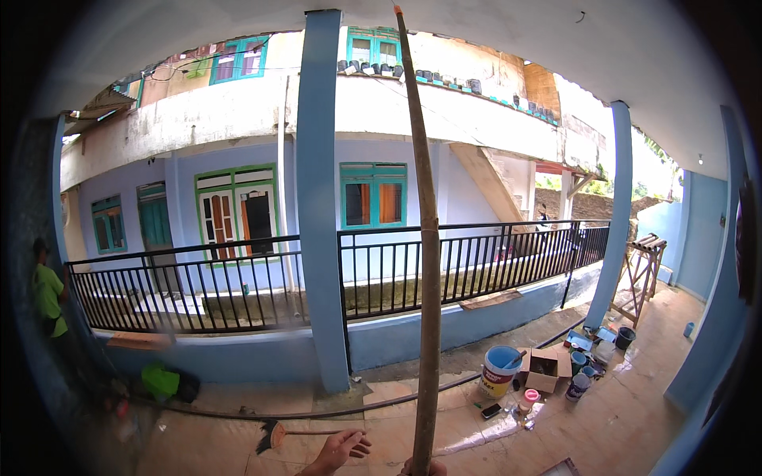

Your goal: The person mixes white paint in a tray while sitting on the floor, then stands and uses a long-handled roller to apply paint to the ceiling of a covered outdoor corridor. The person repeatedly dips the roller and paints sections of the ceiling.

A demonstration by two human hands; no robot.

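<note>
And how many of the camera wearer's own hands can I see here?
2: the left hand, loosely open at the lower edge, left of the wooden pole; and the right hand around that pole, mostly cut off by the frame.

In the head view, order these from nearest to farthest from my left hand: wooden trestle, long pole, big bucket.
From your left hand:
1. Long pole, rising just to its right.
2. Big bucket, ahead and farther right, past the pole.
3. Wooden trestle, far right, well beyond the bucket.
</note>
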